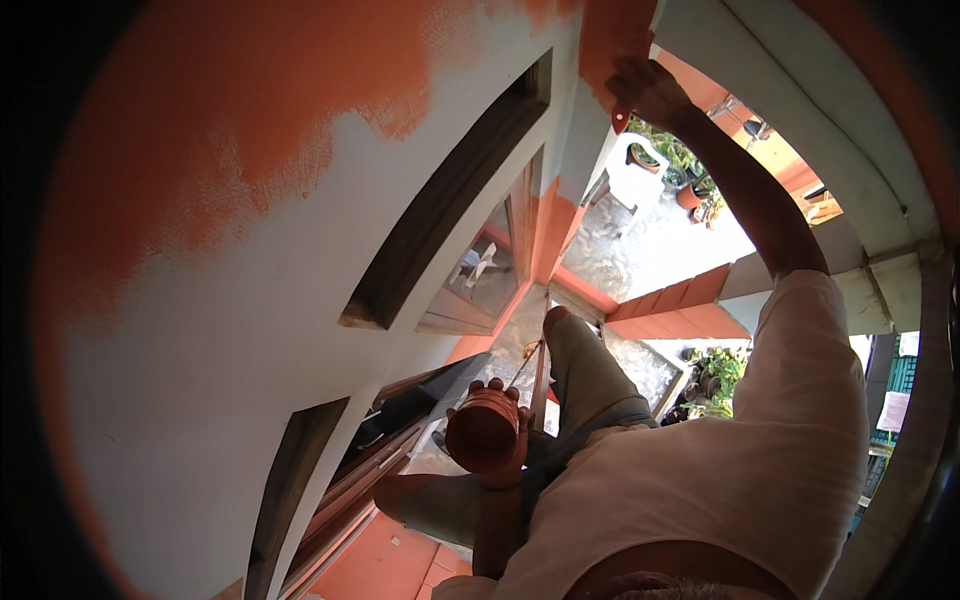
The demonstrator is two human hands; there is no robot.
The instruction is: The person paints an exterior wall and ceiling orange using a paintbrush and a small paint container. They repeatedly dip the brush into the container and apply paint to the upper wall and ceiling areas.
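Note:
My right hand (649, 94) is raised at the top right, closed around a paintbrush whose red handle end (619, 120) with a hole shows below the fingers. The hand is against an orange-painted corner strip (611, 37) of the wall; the bristles are hidden. Lower, near the middle, my left hand (517, 459) grips a round, paint-smeared container (484, 435) from below and around its side, fingertips showing at the far edge. The container's mouth faces the camera, and its inside is dark reddish. The wall (225, 322) at left is white with uneven orange paint across its upper part.
Dark recessed openings (457, 187) and a framed window (487, 262) are in the wall. My bent knees are below me, high above a patterned floor (607, 240). A white plastic chair (636, 172) and potted plants (690, 196) stand beyond. A pale beam (817, 97) curves at right.

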